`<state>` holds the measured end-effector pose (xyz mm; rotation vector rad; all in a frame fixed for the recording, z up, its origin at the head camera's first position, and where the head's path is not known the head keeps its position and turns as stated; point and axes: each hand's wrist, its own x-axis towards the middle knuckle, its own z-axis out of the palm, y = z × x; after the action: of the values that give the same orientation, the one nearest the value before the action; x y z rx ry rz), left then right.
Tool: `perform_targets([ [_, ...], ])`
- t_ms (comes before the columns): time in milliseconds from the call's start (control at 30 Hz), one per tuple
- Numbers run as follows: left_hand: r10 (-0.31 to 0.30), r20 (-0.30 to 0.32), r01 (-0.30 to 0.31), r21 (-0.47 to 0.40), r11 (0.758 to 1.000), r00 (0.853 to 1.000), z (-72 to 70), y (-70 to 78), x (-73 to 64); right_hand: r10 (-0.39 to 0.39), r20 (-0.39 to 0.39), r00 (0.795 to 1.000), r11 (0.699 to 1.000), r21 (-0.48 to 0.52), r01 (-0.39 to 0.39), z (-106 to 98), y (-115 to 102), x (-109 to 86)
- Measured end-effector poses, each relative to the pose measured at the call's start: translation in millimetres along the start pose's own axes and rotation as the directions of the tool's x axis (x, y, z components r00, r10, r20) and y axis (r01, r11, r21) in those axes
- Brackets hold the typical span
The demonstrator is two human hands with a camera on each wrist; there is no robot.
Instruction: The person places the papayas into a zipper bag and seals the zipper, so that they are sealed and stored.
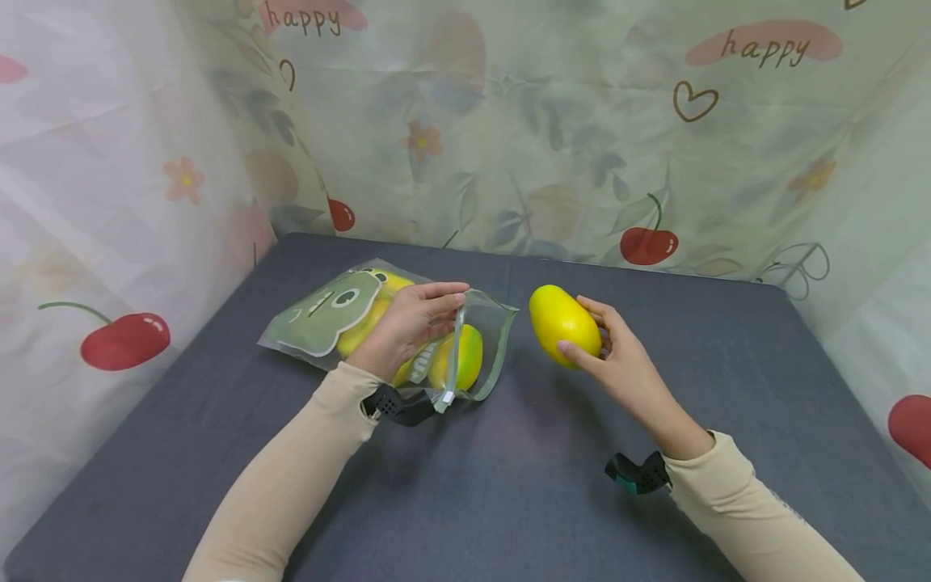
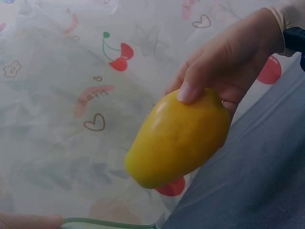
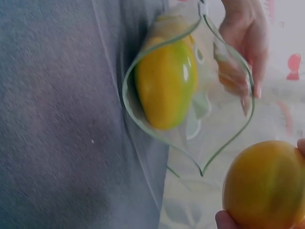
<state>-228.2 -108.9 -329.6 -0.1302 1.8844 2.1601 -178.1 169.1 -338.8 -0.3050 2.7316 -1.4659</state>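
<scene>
A clear zip bag (image 1: 294,331) with a green cartoon face lies on the table, its mouth turned to the right and spread apart. Several yellow fruits are inside; the yellow-green mango (image 3: 164,86) nearest the mouth shows plainly in the right wrist view. My left hand (image 1: 414,319) holds the upper rim of the bag; its thumb is hidden in the head view. My right hand (image 1: 618,356) grips a yellow mango (image 1: 560,323) between thumb and fingers, above the table and a short way right of the bag's mouth. The left wrist view shows this mango tilted in the grip.
The dark grey table (image 1: 494,501) carries the bag. A white zip slider (image 1: 447,397) sits at the bag's near corner. Printed cloth (image 1: 509,145) with cherries and flowers hangs behind the table and along both sides.
</scene>
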Motion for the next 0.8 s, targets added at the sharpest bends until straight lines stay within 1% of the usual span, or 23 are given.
perform_targets([
  [133, 0.002, 0.001, -0.002, 0.002, 1.000, 1.000, -0.1, -0.4, 0.7, -0.015, 0.022, 1.000, 1.000, -0.012, 0.015, 6, 1, -4.7],
  [300, 0.006, 0.002, -0.006, 0.008, 1.000, 1.000, -0.4, -0.7, 1.6, -0.007, 0.067, 0.998, 0.999, -0.032, 0.009, 17, 6, -9.4],
  [500, -0.003, -0.012, 0.003, 0.016, 1.000, 1.000, 0.2, -0.1, 1.3, -0.009, 0.114, 0.993, 0.998, -0.066, 0.017, 29, 13, -13.9],
  [800, -0.007, -0.016, 0.007, 0.028, 1.000, 1.000, 1.2, 0.2, 0.9, -0.015, 0.185, 0.983, 0.995, -0.099, 0.033, 44, 20, -16.4],
])
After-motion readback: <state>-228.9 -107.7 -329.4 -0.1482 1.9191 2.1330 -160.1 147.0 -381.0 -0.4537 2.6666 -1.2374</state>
